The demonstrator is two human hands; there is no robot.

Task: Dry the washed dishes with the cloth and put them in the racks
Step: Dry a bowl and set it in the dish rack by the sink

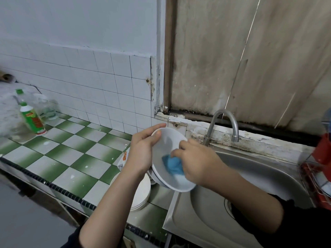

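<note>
You stand in a home kitchen: a steel sink [259, 172] with a curved tap [212, 127], a green-and-white tiled bench [71, 149], white wall tiles [98, 77], a detergent bottle [32, 120].

From here I see a green detergent bottle [32, 119] standing at the far left of the green-and-white tiled table [71, 154], with a clear green-capped bottle [20, 97] just behind it. A curved steel tap [226, 111] rises behind the steel sink [259, 176], below a stained wooden board [250, 59].

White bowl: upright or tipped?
Tipped. The left hand holds the white bowl by its rim, up on edge, with its opening turned toward the right hand, which presses the blue cloth inside.
</note>
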